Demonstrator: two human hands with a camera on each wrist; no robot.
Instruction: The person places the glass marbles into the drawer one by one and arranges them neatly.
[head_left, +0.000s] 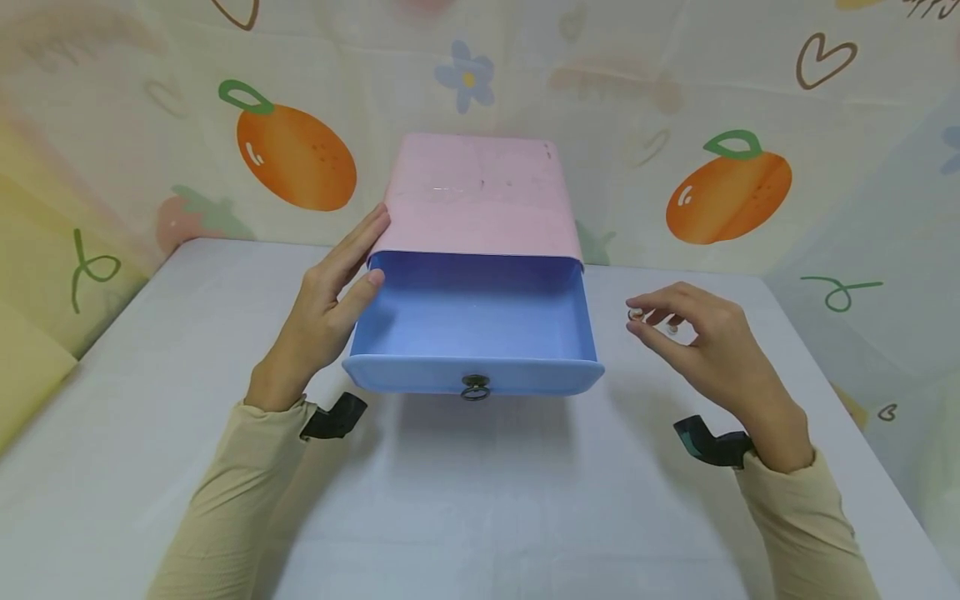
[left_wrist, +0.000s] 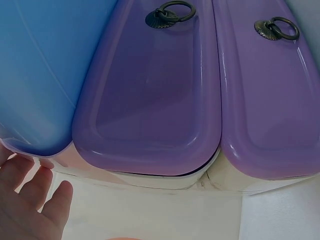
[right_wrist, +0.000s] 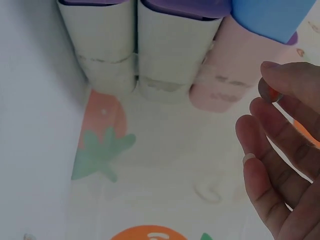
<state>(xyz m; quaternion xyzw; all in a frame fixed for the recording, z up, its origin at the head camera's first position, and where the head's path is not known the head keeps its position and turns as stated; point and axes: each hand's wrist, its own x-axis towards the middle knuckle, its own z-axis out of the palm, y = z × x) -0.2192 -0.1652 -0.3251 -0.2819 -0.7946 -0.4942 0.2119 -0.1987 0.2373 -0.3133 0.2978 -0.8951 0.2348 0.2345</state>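
A chest with a pink top casing [head_left: 480, 196] has its blue drawer [head_left: 472, 375] pulled out, and the drawer's inside is bare. My left hand [head_left: 322, 312] rests its straight fingers along the casing's left side, with the thumb at the drawer's left edge. In the left wrist view, the fingertips of that left hand [left_wrist: 30, 200] touch the pink wall. To the right of the drawer, my right hand [head_left: 705, 342] pinches a small marble [right_wrist: 270, 91] between thumb and index finger. It looks like clear glass with red inside, and the fingers partly hide it.
Below the blue drawer are two closed purple drawers [left_wrist: 150, 90] with ring pulls, in whitish casings [right_wrist: 175, 55]. A metal ring pull [head_left: 475, 387] hangs on the blue front. The chest stands on a white table [head_left: 480, 517], before a printed cloth [head_left: 517, 67].
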